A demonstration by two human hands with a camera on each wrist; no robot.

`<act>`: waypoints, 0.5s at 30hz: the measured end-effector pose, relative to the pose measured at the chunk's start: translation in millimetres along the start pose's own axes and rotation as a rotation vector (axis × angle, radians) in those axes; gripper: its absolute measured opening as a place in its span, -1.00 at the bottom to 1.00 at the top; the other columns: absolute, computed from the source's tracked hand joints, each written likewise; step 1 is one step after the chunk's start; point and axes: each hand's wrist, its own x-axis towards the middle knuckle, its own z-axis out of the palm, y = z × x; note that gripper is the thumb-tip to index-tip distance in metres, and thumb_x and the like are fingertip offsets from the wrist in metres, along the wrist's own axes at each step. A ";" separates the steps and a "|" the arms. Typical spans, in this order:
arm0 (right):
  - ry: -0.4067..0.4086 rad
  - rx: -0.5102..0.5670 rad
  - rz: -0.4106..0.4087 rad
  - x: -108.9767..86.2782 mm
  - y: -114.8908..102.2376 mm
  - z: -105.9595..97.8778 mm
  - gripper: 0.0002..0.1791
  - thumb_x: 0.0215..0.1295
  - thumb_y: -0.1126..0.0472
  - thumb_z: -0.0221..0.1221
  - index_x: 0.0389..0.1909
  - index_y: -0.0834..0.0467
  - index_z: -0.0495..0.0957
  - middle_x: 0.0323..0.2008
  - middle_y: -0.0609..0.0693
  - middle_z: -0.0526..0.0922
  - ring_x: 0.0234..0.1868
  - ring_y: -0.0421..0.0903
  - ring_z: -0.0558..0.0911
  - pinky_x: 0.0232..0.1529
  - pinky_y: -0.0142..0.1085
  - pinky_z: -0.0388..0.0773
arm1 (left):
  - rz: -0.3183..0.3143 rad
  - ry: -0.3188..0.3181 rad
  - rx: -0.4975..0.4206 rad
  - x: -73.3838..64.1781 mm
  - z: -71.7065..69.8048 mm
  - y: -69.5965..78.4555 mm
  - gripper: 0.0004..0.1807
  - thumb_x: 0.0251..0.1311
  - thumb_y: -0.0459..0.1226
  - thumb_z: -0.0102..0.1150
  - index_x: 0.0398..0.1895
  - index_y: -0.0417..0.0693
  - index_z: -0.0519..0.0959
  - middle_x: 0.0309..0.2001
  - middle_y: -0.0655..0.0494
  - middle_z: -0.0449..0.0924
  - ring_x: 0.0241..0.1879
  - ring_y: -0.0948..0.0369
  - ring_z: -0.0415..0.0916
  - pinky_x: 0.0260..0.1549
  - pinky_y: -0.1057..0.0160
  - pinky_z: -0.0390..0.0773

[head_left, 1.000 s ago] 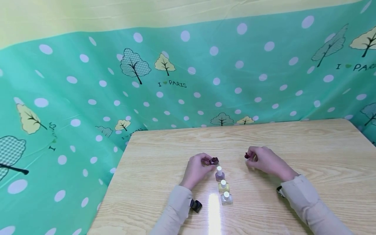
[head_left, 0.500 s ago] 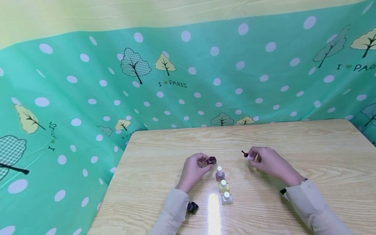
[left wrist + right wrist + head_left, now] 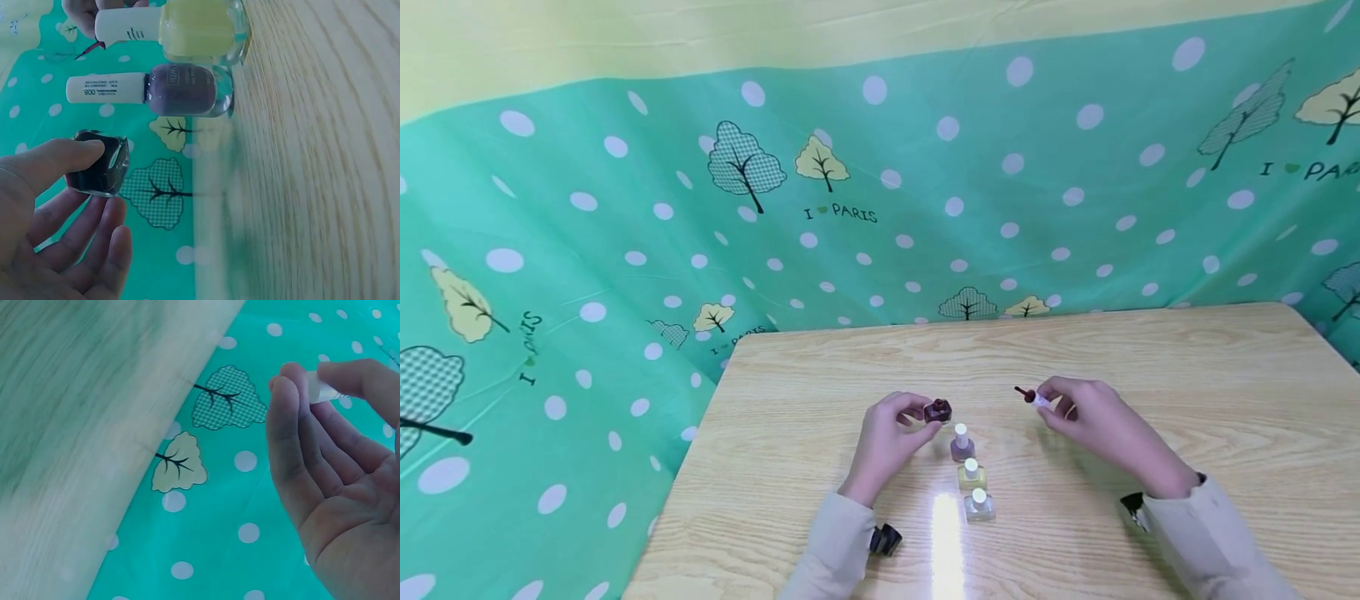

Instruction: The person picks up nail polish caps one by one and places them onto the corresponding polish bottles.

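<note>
My left hand pinches a dark red nail polish bottle between thumb and fingers. Its neck is uncapped, and in the left wrist view the bottle is held off the wooden table. My right hand grips the white cap of the polish brush; the dark red brush points away from the fingers, up and to the left. Only the pale cap shows in the right wrist view, between thumb and fingertips. A capped purple nail polish bottle stands just right of the left hand.
Nearer me stand a yellow nail polish bottle and a clear one, both capped in white, lined up with the purple one. The wooden table ends at a green dotted cloth behind and on the left.
The left hand with the dark red bottle has shifted slightly left. The right hand has moved a little right, turning the cap so the brush shows pointing up and left.
</note>
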 end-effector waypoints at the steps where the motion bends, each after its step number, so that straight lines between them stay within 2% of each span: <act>1: 0.009 0.001 -0.003 -1.0 -1.1 -0.5 -0.90 0.28 0.31 0.24 -0.20 0.20 0.65 -0.46 -0.12 0.68 -0.47 -0.30 0.59 -0.48 -0.41 0.58 | 0.004 0.001 -0.002 -1.0 -0.6 1.1 -0.71 0.06 -0.24 0.46 -0.12 -0.05 0.69 -0.21 0.17 0.70 -0.22 0.20 0.64 -0.17 0.28 0.66; 11: 0.064 0.005 -0.020 -8.6 -17.2 -3.8 -0.80 0.21 0.32 0.34 -0.14 0.21 0.67 -0.47 -0.16 0.64 -0.50 -0.32 0.53 -0.50 -0.43 0.56 | 0.058 0.028 -0.002 -11.6 -6.3 9.7 -0.71 0.03 -0.25 0.48 -0.14 -0.03 0.70 -0.23 0.18 0.70 -0.23 0.12 0.65 -0.19 0.28 0.65; 15: 0.093 0.013 -0.058 -11.7 -23.0 -5.9 -0.79 0.19 0.33 0.36 -0.13 0.18 0.69 -0.42 -0.16 0.65 -0.49 -0.35 0.51 -0.49 -0.44 0.55 | 0.078 0.034 0.004 -15.3 -7.7 12.0 -0.72 0.04 -0.25 0.48 -0.14 -0.02 0.70 -0.23 0.20 0.70 -0.23 0.12 0.65 -0.19 0.30 0.65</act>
